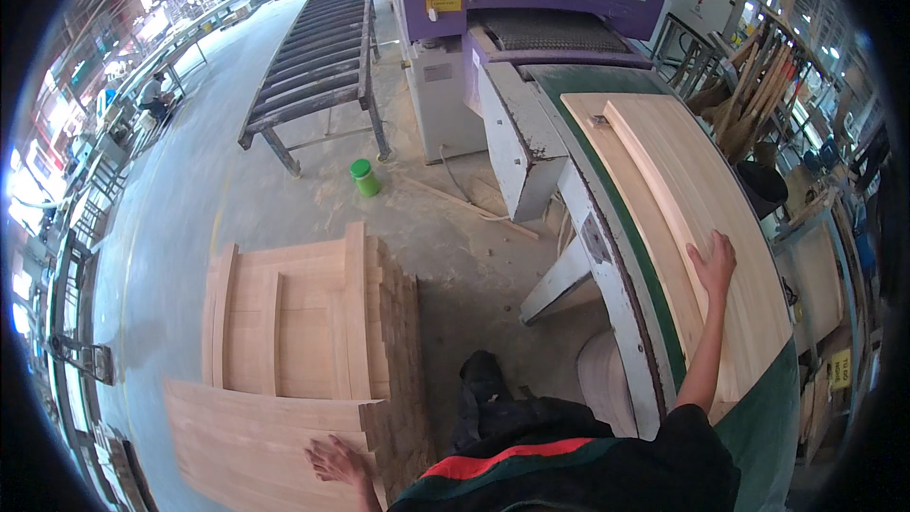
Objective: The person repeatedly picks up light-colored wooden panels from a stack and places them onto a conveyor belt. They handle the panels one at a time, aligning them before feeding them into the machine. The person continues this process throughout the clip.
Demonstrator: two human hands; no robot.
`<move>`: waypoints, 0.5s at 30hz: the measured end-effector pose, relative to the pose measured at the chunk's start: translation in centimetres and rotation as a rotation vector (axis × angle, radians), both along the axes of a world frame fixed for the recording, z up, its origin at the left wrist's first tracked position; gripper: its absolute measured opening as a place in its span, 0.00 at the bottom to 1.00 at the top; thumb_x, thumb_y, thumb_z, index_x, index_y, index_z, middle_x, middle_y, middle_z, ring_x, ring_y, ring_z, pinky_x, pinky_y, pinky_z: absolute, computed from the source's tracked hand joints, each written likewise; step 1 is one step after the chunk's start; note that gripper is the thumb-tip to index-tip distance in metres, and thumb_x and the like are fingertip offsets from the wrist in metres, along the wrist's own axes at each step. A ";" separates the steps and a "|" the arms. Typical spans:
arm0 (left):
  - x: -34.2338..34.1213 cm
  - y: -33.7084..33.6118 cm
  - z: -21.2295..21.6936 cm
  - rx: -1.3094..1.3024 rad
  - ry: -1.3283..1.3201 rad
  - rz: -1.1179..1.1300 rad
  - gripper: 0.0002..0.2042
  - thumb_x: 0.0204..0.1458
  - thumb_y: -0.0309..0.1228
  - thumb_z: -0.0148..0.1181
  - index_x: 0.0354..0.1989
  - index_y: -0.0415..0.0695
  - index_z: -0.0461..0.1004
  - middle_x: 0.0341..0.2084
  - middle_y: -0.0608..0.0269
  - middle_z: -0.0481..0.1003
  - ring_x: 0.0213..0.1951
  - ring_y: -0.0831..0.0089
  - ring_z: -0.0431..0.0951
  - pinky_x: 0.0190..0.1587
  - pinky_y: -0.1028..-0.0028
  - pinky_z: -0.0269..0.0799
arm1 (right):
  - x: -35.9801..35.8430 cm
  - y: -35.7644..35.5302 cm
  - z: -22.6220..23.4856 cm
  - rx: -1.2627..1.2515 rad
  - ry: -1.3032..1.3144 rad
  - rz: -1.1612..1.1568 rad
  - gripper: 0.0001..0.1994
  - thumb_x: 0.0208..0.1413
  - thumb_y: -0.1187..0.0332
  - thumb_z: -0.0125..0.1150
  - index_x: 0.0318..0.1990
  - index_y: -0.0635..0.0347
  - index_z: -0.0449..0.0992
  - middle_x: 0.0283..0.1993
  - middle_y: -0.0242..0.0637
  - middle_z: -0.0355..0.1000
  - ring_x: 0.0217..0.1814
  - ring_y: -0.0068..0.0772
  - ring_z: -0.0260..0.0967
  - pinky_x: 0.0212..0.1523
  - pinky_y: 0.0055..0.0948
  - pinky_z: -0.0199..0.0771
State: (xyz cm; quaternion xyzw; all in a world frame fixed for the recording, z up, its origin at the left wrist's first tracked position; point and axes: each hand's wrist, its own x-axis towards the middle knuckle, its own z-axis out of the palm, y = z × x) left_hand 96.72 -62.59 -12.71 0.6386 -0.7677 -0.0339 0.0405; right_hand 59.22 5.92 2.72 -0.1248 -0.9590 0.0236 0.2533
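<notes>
The left hand [336,462], fingers spread, lies on a wooden board [237,431], while the right hand [713,264], also spread, touches a pale panel [687,166].

The left hand [336,461] rests on a wooden panel [237,431], which lies upon a stack of panels [313,322]. The right hand [716,264] touches a pale board [701,180] above the green feed belt [763,427] of the purple and white machine [559,62]. A green jar [365,178] stands near the roller conveyor [316,55].
</notes>
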 end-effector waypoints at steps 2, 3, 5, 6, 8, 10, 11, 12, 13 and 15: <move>0.1 -0.2 -0.3 -0.014 -0.008 0.006 0.31 0.59 0.57 0.40 0.65 0.49 0.59 0.66 0.53 0.52 0.66 0.55 0.52 0.62 0.47 0.45 | -0.1 -0.6 0.3 -0.011 -0.018 -0.009 0.36 0.45 0.47 0.67 0.58 0.61 0.66 0.61 0.56 0.62 0.66 0.55 0.55 0.63 0.55 0.54; 0.2 -0.2 -0.4 -0.021 -0.012 0.013 0.31 0.59 0.58 0.40 0.65 0.50 0.59 0.67 0.55 0.52 0.65 0.55 0.53 0.62 0.47 0.46 | 0.0 -1.1 0.6 -0.017 -0.041 -0.028 0.36 0.45 0.47 0.67 0.58 0.61 0.66 0.61 0.56 0.62 0.66 0.55 0.54 0.63 0.55 0.54; 0.2 -0.2 -0.4 -0.005 -0.017 0.014 0.32 0.59 0.58 0.39 0.65 0.50 0.59 0.67 0.54 0.52 0.65 0.54 0.53 0.61 0.47 0.47 | 0.3 -1.9 1.4 -0.031 -0.088 -0.068 0.37 0.46 0.47 0.67 0.59 0.60 0.65 0.62 0.56 0.60 0.67 0.55 0.54 0.63 0.54 0.54; 0.1 -0.3 -0.2 0.001 -0.019 0.013 0.32 0.59 0.58 0.39 0.65 0.50 0.59 0.67 0.54 0.52 0.64 0.54 0.54 0.61 0.47 0.47 | 0.3 -1.8 1.4 -0.024 -0.087 -0.068 0.36 0.46 0.47 0.66 0.59 0.60 0.65 0.62 0.56 0.60 0.67 0.55 0.54 0.63 0.55 0.54; 0.1 -0.3 -0.7 -0.003 -0.021 0.004 0.31 0.60 0.55 0.40 0.65 0.48 0.58 0.66 0.52 0.52 0.66 0.54 0.52 0.62 0.46 0.45 | 0.3 -1.6 1.4 -0.007 -0.087 -0.068 0.36 0.46 0.47 0.66 0.59 0.60 0.65 0.62 0.55 0.60 0.67 0.55 0.54 0.63 0.55 0.54; 0.3 -0.2 -0.8 0.005 -0.009 0.001 0.30 0.60 0.54 0.41 0.65 0.47 0.58 0.66 0.51 0.52 0.67 0.54 0.51 0.63 0.46 0.44 | 0.3 -1.4 1.0 0.013 -0.063 -0.067 0.36 0.47 0.47 0.65 0.58 0.60 0.65 0.62 0.55 0.61 0.66 0.55 0.54 0.62 0.55 0.54; 0.0 0.1 -0.1 0.016 0.008 0.002 0.30 0.60 0.54 0.41 0.64 0.47 0.58 0.66 0.51 0.53 0.66 0.54 0.51 0.63 0.47 0.43 | 0.3 -1.3 0.9 0.024 -0.049 -0.065 0.36 0.47 0.47 0.65 0.58 0.60 0.65 0.62 0.54 0.61 0.66 0.55 0.54 0.62 0.55 0.55; -0.3 0.3 0.3 0.027 0.025 0.004 0.30 0.60 0.54 0.41 0.64 0.47 0.59 0.65 0.51 0.53 0.66 0.54 0.51 0.63 0.47 0.43 | 0.3 -1.2 0.8 0.024 -0.047 -0.063 0.35 0.47 0.47 0.65 0.58 0.60 0.65 0.61 0.54 0.61 0.66 0.55 0.55 0.62 0.55 0.55; -0.3 0.4 0.2 0.013 0.030 -0.007 0.30 0.60 0.54 0.41 0.64 0.47 0.59 0.65 0.51 0.53 0.66 0.54 0.51 0.63 0.47 0.43 | 0.3 -1.1 0.8 0.024 -0.044 -0.061 0.35 0.47 0.47 0.65 0.58 0.60 0.65 0.61 0.54 0.62 0.66 0.56 0.55 0.62 0.55 0.55; 0.0 0.6 -0.1 -0.013 0.039 -0.014 0.30 0.60 0.54 0.41 0.64 0.47 0.59 0.65 0.50 0.53 0.66 0.54 0.51 0.64 0.48 0.42 | 0.1 -1.5 1.1 0.013 -0.055 -0.052 0.35 0.47 0.47 0.65 0.58 0.60 0.65 0.61 0.54 0.62 0.65 0.56 0.55 0.61 0.55 0.55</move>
